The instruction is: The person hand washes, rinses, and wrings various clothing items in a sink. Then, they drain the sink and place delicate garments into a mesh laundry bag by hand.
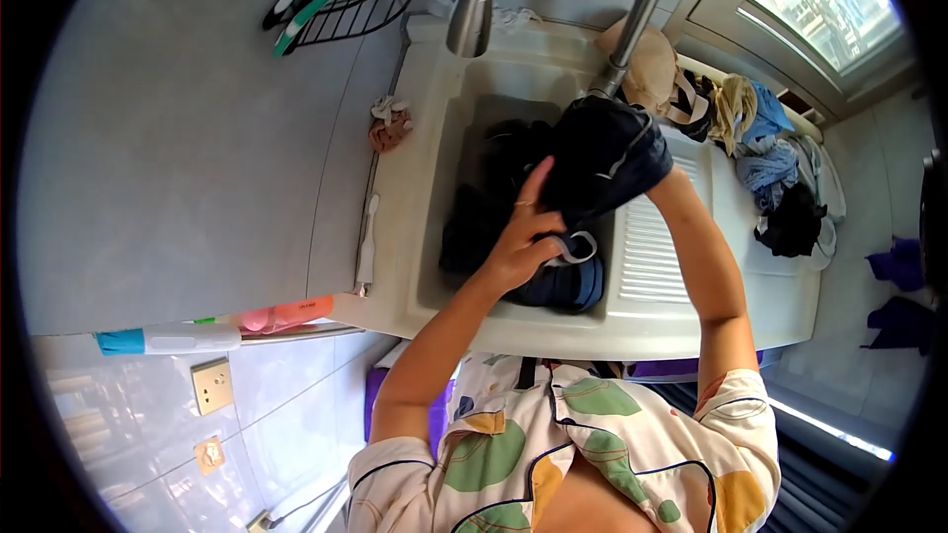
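A dark, wet-looking garment [602,153] hangs bunched under the right-hand faucet spout [607,79], over the sink basin. My right hand [660,173] is mostly hidden inside or behind this cloth at its right side. At the garment's lower left is my left hand [531,237], its index finger stretched out and the fingers apart near a light-edged loop [581,249]. More dark clothes [474,227] lie in the basin [431,237] below and to the left.
A ribbed washboard [652,257] slopes right of the basin. Piled clothes [770,168] line the sink's right edge. Another faucet [470,25] hangs over the basin's back. A wire rack [341,28] holds brushes at the upper left; a white toothbrush [368,242] lies along the left rim.
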The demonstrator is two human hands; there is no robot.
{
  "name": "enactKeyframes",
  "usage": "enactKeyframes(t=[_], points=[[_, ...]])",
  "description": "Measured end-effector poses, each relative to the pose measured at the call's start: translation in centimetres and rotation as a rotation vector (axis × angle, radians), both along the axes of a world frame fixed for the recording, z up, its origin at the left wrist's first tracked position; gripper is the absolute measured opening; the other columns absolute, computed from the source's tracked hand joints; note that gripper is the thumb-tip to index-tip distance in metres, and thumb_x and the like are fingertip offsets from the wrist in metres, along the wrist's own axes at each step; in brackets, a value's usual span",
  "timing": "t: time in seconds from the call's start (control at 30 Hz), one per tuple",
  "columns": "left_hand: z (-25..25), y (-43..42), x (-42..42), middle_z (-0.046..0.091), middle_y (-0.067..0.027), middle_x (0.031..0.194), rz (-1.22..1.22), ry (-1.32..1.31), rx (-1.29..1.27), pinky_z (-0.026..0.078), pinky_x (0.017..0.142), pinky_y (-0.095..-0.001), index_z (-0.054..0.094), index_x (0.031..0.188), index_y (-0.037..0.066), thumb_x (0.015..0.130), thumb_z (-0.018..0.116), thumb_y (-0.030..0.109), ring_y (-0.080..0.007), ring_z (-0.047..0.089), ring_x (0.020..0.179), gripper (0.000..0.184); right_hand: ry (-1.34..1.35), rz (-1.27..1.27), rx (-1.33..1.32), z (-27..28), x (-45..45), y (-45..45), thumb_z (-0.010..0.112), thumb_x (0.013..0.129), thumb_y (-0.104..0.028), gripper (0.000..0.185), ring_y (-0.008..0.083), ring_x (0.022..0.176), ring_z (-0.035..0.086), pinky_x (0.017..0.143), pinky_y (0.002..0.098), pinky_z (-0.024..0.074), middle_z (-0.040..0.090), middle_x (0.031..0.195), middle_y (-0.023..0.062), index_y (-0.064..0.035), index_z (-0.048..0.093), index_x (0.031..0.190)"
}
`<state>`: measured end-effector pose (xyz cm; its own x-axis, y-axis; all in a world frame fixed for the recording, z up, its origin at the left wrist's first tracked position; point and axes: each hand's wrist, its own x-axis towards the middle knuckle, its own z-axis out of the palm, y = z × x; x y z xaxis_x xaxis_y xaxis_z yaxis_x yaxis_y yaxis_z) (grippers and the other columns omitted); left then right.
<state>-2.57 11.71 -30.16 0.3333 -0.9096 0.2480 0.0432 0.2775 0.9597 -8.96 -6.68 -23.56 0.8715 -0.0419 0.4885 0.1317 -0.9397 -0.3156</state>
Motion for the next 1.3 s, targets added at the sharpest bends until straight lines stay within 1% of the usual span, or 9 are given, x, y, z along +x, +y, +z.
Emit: enactKeyframes(t=[0.17,0.33,0.73,0.83,0.93,1.0,1.13,1.2,1.3], points=[[-0.3,-3.5,-1.0,0.026,-0.0119,0.125,-0.016,0.018,0.214,0.026,0.09,-0.0307,0.047,0.064,0.002,0.064,0.05,0.009,-0.0229,0.032,0.11,0.008,0.029,-0.191,-0.132,-4.9,-0.6,2.0,0.057,0.055,-0.027,0.034,0.0296,0.077,0.051,0.068,0.035,0.041,0.055,0.083,0.012,-0.0068,0.056,0.083],[-0.2,-3.8,-1.8,0.039,-0.0071,0.111,-0.177,0.464,0.034,0.031,0.08,-0.0217,0.046,0.063,0.0,0.066,0.048,0.008,-0.0124,0.04,0.091,0.009,0.08,-0.463,0.599,-15.0,-3.8,6.6,0.055,0.069,-0.024,0.039,0.024,0.088,0.051,0.076,0.0322,0.0408,0.054,0.098,0.013,-0.0036,0.051,0.102],[3.0,-2.4,-5.7,0.045,-0.0098,0.1,-0.56,0.226,-0.227,0.032,0.082,-0.0274,0.046,0.066,0.0,0.067,0.049,0.01,-0.0151,0.042,0.09,0.01,0.377,-0.201,0.799,-12.4,-1.5,5.2,0.054,0.073,-0.017,0.036,0.0199,0.082,0.051,0.073,0.0295,0.042,0.054,0.096,0.0113,-0.0042,0.05,0.106],[2.5,-2.1,-1.3,0.05,-0.0068,0.098,-0.35,0.728,-0.051,0.034,0.084,-0.0283,0.051,0.083,0.002,0.073,0.05,0.011,-0.0151,0.046,0.093,0.013,0.377,-0.118,0.934,-12.2,0.0,4.0,0.053,0.074,-0.015,0.035,0.0188,0.08,0.05,0.072,0.0288,0.0423,0.054,0.096,0.0108,-0.0044,0.049,0.107],[2.7,-1.1,7.1,0.051,-0.0042,0.089,0.248,0.634,-0.003,0.035,0.081,-0.0227,0.05,0.097,0.005,0.077,0.046,0.011,-0.0124,0.048,0.085,0.021,0.492,-0.184,1.227,-12.5,-1.2,1.0,0.053,0.075,-0.014,0.034,0.0178,0.079,0.05,0.071,0.0281,0.0427,0.054,0.095,0.0104,-0.0046,0.049,0.108],[4.0,0.2,10.2,0.051,-0.0056,0.095,0.545,0.493,-0.044,0.034,0.082,-0.0235,0.05,0.099,0.003,0.077,0.046,0.012,-0.0139,0.047,0.088,0.023,0.865,-0.407,0.301,-6.2,-2.4,0.5,0.049,0.077,-0.007,0.032,0.0137,0.078,0.048,0.067,0.0253,0.0425,0.054,0.097,0.0078,-0.0043,0.049,0.109],[2.2,0.4,11.2,0.048,-0.0078,0.098,0.613,0.498,-0.093,0.033,0.082,-0.0251,0.049,0.098,0.001,0.078,0.048,0.015,-0.0183,0.045,0.092,0.024,0.157,-0.459,0.878,3.8,-4.2,-4.3,0.047,0.082,-0.01,0.017,0.0043,0.068,0.046,0.06,0.016,0.0374,0.053,0.076,-0.0018,-0.0039,0.054,0.097],[-2.0,-0.8,11.2,0.043,-0.0127,0.104,0.773,-0.393,0.044,0.032,0.084,-0.0299,0.049,0.097,0.001,0.078,0.049,0.017,-0.0251,0.041,0.098,0.025,0.124,-0.504,0.834,3.6,-3.7,-3.4,0.047,0.082,-0.009,0.016,0.0041,0.068,0.045,0.06,0.016,0.0368,0.052,0.076,-0.0025,-0.0044,0.054,0.095],[-9.5,-2.5,11.1,0.035,-0.0162,0.116,0.635,-0.444,0.321,0.029,0.088,-0.0382,0.052,0.093,0.004,0.076,0.051,0.018,-0.033,0.034,0.105,0.023,0.167,-0.402,0.978,-3.0,-1.4,-2.0,0.05,0.079,-0.006,0.016,0.006,0.069,0.044,0.059,0.0193,0.0371,0.052,0.077,-0.001,-0.0071,0.054,0.094]])
